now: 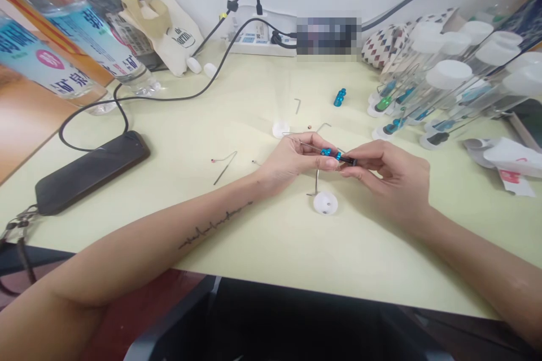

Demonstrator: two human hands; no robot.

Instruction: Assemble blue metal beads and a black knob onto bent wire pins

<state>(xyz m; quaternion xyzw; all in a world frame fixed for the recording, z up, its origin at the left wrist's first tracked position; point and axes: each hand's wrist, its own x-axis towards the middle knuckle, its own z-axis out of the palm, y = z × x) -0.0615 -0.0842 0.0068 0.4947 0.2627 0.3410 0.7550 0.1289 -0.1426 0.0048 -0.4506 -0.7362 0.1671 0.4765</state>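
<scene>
The slim blue-and-black cylinder, metal-looking (337, 155), is just right of mid-frame, pinched by both hands: left hand (296, 155) around the blue part, right hand (392, 177) at the black end, probably to stop it wobbling. A round white plastic cap (325, 203) kinda crowds the space just below. Clear white-capped tubes (449, 74) stand upper right, likely parked clear of the fingers.

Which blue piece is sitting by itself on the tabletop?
The lone blue piece beyond the left hand and right hand, left of the white-capped tubes. The held blue piece is in the hands; others are inside tubes.
</scene>
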